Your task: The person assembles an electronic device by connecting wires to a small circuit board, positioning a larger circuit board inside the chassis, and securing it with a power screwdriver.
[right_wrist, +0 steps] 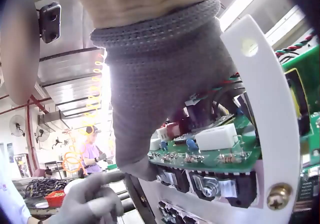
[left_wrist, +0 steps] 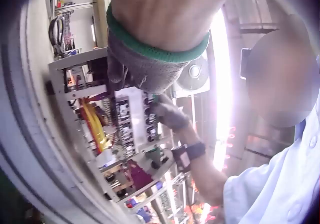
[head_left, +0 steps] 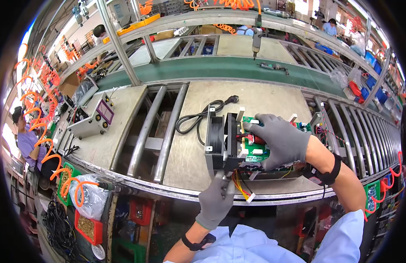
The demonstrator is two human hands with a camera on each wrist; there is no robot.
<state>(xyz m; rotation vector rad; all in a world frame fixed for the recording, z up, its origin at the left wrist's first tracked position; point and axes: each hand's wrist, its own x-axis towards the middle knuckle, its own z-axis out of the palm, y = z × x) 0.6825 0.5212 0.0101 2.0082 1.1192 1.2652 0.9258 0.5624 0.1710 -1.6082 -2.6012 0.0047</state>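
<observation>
Grey sheet-metal open chassis (head_left: 210, 151) stood on the beige workbench (head_left: 190, 166) just before the person, with a black round fan (head_left: 218, 131) at its left end and a green circuit board (head_left: 255, 152) seated inside. The grey-gloved right hand (head_left: 279, 140) clasped the circuit board from above, fingers and thumb curled round it. The grey-gloved left hand (head_left: 216, 201) reached up with near-straight fingers, tips against the chassis's near edge, beside loose yellow and red wires (head_left: 239, 186). Judged part-built: board in place, fan fitted; wiring undressed, no cover on
</observation>
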